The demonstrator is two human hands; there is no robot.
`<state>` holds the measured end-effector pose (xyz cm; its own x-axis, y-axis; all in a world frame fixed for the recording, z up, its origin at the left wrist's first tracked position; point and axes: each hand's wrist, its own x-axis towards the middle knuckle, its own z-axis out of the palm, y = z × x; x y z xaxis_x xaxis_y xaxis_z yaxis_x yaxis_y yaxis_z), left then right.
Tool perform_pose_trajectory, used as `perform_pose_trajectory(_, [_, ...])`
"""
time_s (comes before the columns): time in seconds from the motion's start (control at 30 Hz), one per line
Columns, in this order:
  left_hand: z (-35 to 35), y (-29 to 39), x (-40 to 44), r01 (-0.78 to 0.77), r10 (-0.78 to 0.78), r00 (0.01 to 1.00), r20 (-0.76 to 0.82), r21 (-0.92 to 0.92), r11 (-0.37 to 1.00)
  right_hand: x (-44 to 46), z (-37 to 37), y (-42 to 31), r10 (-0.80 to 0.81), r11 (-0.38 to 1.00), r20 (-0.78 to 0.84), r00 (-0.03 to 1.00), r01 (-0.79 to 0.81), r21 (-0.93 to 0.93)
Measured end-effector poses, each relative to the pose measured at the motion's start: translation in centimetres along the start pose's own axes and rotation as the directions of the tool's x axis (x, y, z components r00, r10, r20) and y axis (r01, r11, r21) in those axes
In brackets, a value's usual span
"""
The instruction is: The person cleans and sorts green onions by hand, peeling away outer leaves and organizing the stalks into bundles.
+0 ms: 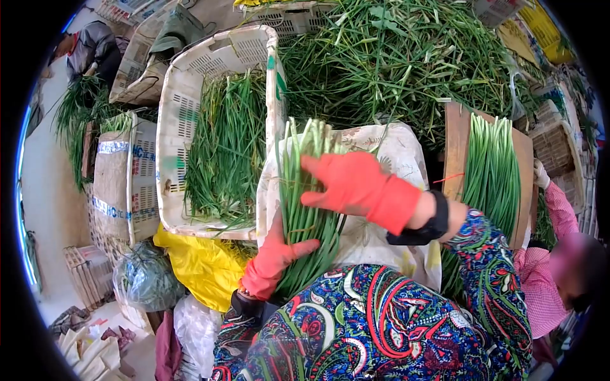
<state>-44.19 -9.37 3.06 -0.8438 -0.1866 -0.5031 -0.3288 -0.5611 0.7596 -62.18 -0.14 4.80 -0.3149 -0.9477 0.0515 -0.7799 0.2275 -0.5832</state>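
Note:
A bunch of garlic chives (298, 165) stands pale ends up in front of me, over a white covered surface (403, 152). My left hand (274, 260), in an orange-red rubber glove, wraps round the lower leaves, thumb across the front. My right hand (349, 184), gloved alike, lies against the upper part of the bunch with fingers spread apart. A thin tie seems to cross the stalks near its fingertips. Beside my hands on the left, a white plastic crate (274, 95) holds loose chives (229, 146).
A large heap of loose greens (394, 63) lies beyond. On the right, another chive bunch (492, 171) rests on a brown board (454, 146), near a person in a pink checked sleeve (562, 209). A yellow bag (203, 267) and stuffed clear bag (146, 276) sit lower left.

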Motion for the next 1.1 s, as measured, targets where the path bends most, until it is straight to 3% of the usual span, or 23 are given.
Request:
perform_pose_trajectory(0.07, [-0.3, -0.3, -0.2, -0.005, 0.005, 1.0, -0.011, 0.002, 1.0, 0.3, 2.3, 0.2, -0.054, 0.999, 0.081, 0.995, 0.054, 0.0])
perform_pose_trajectory(0.17, [-1.7, -1.8, 0.1, -0.028, 0.029, 0.999, -0.029, 0.033, 0.999, -0.7, 3.2, -1.0, -0.185, 0.981, 0.06, 0.981, 0.181, 0.064])
perform_pose_trajectory(0.27, [-2.5, -1.9, 0.6, -0.119, 0.116, 0.993, 0.028, 0.206, 0.971, -1.2, 2.7, -1.9, -0.218, 0.893, 0.219, 0.951, 0.104, 0.437])
perform_pose_trajectory(0.3, [-2.5, -1.6, 0.7, -0.117, 0.113, 0.993, 0.037, 0.163, 0.98, -1.0, 0.2, -3.5, -0.161, 0.833, 0.458, 0.874, -0.128, 0.538])
perform_pose_trajectory(0.4, [-1.8, -0.3, 0.7, -0.094, 0.091, 0.993, 0.076, 0.035, 0.995, -0.4, -3.5, -4.9, -0.214, 0.401, 0.739, 0.639, -0.633, 0.663])
perform_pose_trajectory(0.47, [-1.3, -0.1, 0.4, -0.07, 0.075, 0.992, 0.103, -0.052, 0.996, -0.4, -7.5, -4.7, -0.212, 0.21, 0.525, 0.824, -0.486, 0.848])
perform_pose_trajectory(0.5, [-1.2, -0.7, 0.3, -0.085, 0.085, 0.996, 0.02, -0.011, 0.996, -0.4, -9.0, -3.9, -0.171, 0.145, 0.396, 0.902, -0.374, 0.916])
perform_pose_trajectory(0.53, [-2.1, -1.4, 0.2, 0.067, -0.068, 0.997, -0.033, -0.05, 0.997, -0.2, -10.5, -2.7, -0.098, 0.096, 0.222, 0.97, -0.212, 0.972])
perform_pose_trajectory(0.57, [-1.9, -1.5, 0.1, 0.01, -0.011, 0.999, -0.035, -0.029, 1.0, 0.0, -12.1, -0.9, -0.011, 0.083, 0.018, 1.0, -0.017, 0.996])
perform_pose_trajectory(0.63, [-1.7, -1.5, 0.0, -0.045, 0.045, 0.998, -0.042, -0.013, 0.999, 0.9, -15.2, 3.7, 0.151, 0.208, -0.402, 0.903, 0.369, 0.906])
perform_pose_trajectory(0.67, [-1.7, -1.6, 0.0, -0.043, 0.043, 0.998, -0.049, -0.019, 0.999, 1.7, -16.2, 4.9, 0.181, 0.362, -0.523, 0.833, 0.438, 0.823])
perform_pose_trajectory(0.7, [-1.7, -1.7, 0.0, -0.041, 0.039, 0.998, -0.056, -0.024, 0.999, 2.4, -16.2, 5.9, 0.191, 0.565, -0.552, 0.812, 0.369, 0.738])
perform_pose_trajectory(0.73, [-1.6, -1.6, 0.0, -0.054, 0.054, 0.997, -0.055, 0.007, 0.999, 3.0, -16.6, 1.9, 0.228, 0.906, -0.313, 0.922, -0.083, 0.416])
perform_pose_trajectory(0.77, [-1.4, -1.5, 0.0, -0.067, 0.069, 0.996, -0.053, 0.039, 0.997, 3.6, -14.6, 2.2, 0.307, 0.814, -0.105, 0.946, -0.204, 0.544])
perform_pose_trajectory(0.8, [-1.2, -1.4, 0.1, -0.078, 0.081, 0.996, -0.047, 0.069, 0.995, 3.6, -10.5, 3.3, 0.167, 0.719, -0.05, 0.985, -0.087, 0.689])
perform_pose_trajectory(0.83, [-0.9, -1.3, 0.1, -0.099, 0.102, 0.994, -0.032, 0.082, 0.992, 2.6, -8.6, 2.0, 0.133, 0.904, 0.027, 0.991, -0.133, 0.406])
perform_pose_trajectory(0.87, [-0.7, -1.3, 0.2, -0.113, 0.116, 0.993, -0.024, 0.103, 0.988, 2.6, -5.8, 2.1, 0.056, 0.992, 0.062, 0.997, -0.062, 0.108])
perform_pose_trajectory(0.9, [-0.5, -1.4, 0.2, -0.126, 0.13, 0.991, -0.019, 0.124, 0.984, 2.3, -3.1, 1.8, 0.012, 1.0, -0.04, 0.999, -0.012, 0.004])
perform_pose_trajectory(0.93, [-0.4, -1.4, 0.1, -0.139, 0.143, 0.989, -0.018, 0.147, 0.979, 2.5, -1.9, 1.6, 0.129, 0.991, 0.081, 0.988, -0.131, 0.024])
perform_pose_trajectory(1.0, [-0.7, -1.9, -0.1, -0.124, 0.128, 0.991, -0.033, 0.107, 0.987, 2.7, 0.8, 2.8, 0.125, 0.991, 0.006, 0.992, -0.125, -0.047])
perform_pose_trajectory(1.1, [-0.6, -1.9, 0.2, -0.102, 0.104, 0.994, -0.033, 0.074, 0.992, 2.9, 1.8, 2.6, 0.026, 0.997, 0.056, 0.998, -0.021, -0.081])
